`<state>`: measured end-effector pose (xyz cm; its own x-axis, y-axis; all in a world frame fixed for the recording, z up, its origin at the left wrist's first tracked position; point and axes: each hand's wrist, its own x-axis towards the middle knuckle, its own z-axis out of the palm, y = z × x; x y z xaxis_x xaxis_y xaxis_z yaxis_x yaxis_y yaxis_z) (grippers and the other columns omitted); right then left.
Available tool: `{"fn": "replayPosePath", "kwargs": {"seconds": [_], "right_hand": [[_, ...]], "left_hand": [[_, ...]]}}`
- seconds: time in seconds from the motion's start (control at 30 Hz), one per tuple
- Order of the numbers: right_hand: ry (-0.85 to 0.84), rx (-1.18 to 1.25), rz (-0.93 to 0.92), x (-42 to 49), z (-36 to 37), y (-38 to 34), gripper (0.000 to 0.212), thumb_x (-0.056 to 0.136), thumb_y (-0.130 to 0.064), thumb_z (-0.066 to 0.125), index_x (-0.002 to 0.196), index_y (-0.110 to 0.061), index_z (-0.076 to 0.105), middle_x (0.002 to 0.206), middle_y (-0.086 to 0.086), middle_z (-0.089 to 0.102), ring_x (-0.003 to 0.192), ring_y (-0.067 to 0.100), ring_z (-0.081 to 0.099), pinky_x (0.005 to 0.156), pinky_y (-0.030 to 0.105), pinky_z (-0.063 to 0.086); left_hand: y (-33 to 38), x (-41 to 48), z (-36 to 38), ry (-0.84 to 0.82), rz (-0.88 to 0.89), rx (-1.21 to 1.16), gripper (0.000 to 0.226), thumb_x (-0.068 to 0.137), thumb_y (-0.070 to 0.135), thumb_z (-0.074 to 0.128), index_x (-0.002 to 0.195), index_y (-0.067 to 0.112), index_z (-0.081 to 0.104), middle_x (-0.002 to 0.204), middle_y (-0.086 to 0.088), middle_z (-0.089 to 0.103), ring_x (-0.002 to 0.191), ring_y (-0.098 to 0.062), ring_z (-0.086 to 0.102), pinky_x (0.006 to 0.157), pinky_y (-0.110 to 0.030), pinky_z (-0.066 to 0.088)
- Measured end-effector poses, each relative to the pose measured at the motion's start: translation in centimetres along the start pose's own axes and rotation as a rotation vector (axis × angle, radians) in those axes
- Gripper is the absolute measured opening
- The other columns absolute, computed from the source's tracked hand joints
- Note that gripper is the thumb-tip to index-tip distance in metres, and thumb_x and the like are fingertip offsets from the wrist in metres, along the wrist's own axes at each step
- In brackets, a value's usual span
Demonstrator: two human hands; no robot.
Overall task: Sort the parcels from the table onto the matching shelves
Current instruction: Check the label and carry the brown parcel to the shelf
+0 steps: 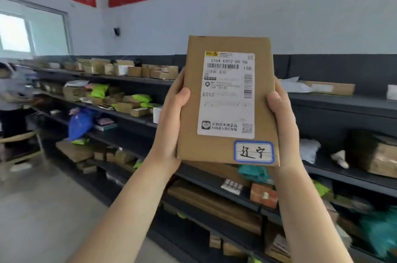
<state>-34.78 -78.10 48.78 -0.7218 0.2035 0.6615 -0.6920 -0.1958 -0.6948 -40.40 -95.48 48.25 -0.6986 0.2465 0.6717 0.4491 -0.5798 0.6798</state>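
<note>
I hold a flat brown cardboard parcel [193,99] upright in front of me, its face turned toward the camera. A white shipping label and a small blue-bordered handwritten sticker are on it. My left hand [169,121] grips its left edge and my right hand [283,121] grips its right edge, thumbs on the front. Behind the parcel runs a long dark metal shelf rack [343,104] with several tiers that hold boxes and bags. The table is not in view.
Shelf tiers at left carry cardboard boxes [163,72], green bags [97,90] and a blue bag [79,123]. A person [12,91] stands at far left by a wooden chair [23,140]. Grey floor [43,209] lies at lower left. Red banners hang on the wall.
</note>
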Motion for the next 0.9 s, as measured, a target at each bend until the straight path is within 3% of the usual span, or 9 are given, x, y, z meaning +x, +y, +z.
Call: {"fn": "replayPosePath", "kwargs": {"seconds": [0.13,0.4,0.53,0.83,0.9], "right_hand": [[-0.043,0.099,0.040,3.2,7.8,6.2,0.071,0.087,-0.042,0.060,0.153,-0.020,0.043,0.150,0.014,0.057,0.136,0.040,0.056,0.113,0.068,0.038],[-0.228,0.174,0.103,9.3,21.2,18.2,0.077,0.085,-0.043,0.060,0.154,-0.016,0.039,0.149,0.019,0.055,0.134,0.043,0.056,0.108,0.064,0.046],[-0.255,0.194,0.145,12.8,26.9,25.4,0.084,0.077,-0.049,0.063,0.154,-0.024,0.041,0.151,0.013,0.055,0.131,0.037,0.060,0.107,0.063,0.047],[-0.400,0.372,0.217,22.6,41.2,42.7,0.077,0.083,-0.042,0.061,0.153,-0.018,0.041,0.147,0.019,0.056,0.131,0.046,0.057,0.107,0.066,0.046],[-0.423,0.395,0.237,24.4,44.9,45.9,0.069,0.088,-0.037,0.058,0.153,-0.020,0.043,0.147,0.017,0.057,0.131,0.044,0.057,0.109,0.070,0.042]], "left_hand": [[3.1,1.6,-9.2,0.063,0.037,0.078,0.053,0.102,0.032,0.043,0.154,0.023,0.038,0.142,-0.005,0.063,0.128,-0.024,0.062,0.094,-0.040,0.056],[6.0,3.4,-25.6,0.260,0.095,0.142,0.052,0.100,0.032,0.045,0.152,0.026,0.043,0.133,0.000,0.070,0.118,-0.018,0.069,0.083,-0.031,0.060],[5.9,5.5,-34.3,0.333,0.122,0.203,0.055,0.099,0.032,0.046,0.153,0.026,0.041,0.131,0.003,0.071,0.117,-0.015,0.069,0.082,-0.028,0.059],[7.1,12.2,-53.8,0.532,0.161,0.365,0.059,0.094,0.033,0.051,0.152,0.023,0.043,0.135,-0.004,0.069,0.119,-0.021,0.068,0.087,-0.036,0.056],[7.9,13.3,-58.2,0.583,0.183,0.397,0.058,0.094,0.030,0.051,0.151,0.022,0.044,0.130,-0.002,0.072,0.114,-0.018,0.070,0.083,-0.032,0.058]]}}
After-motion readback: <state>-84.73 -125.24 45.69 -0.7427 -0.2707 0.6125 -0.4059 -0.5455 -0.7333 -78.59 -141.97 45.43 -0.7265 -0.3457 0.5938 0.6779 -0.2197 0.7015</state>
